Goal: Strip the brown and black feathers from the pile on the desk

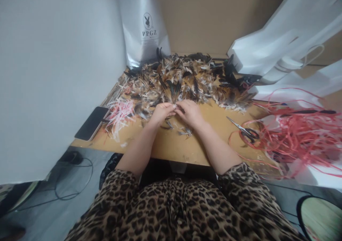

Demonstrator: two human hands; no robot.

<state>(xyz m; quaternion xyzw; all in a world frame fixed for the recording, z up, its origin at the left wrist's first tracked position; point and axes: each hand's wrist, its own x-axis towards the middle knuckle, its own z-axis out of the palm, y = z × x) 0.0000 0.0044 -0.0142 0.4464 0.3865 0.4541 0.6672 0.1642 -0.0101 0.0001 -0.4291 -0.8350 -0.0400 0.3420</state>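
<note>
My left hand (162,112) and my right hand (190,113) meet at the front of a large heap of brown, black and white feathers (197,75). Both have their fingers closed in a pinch around the pale base of a small feather bunch (172,88), whose dark tips point away from me. The fingertips partly hide what lies between them. Below my hands, a few loose feathers (185,131) lie on the yellow-brown table (176,146).
Scissors (244,129) lie right of my hands, beside a tangle of red strips (301,137). On the left are pink and white strips (120,114) and a phone (91,123) at the table edge. A white printed bag (144,27) stands behind; a white panel (58,73) borders the left.
</note>
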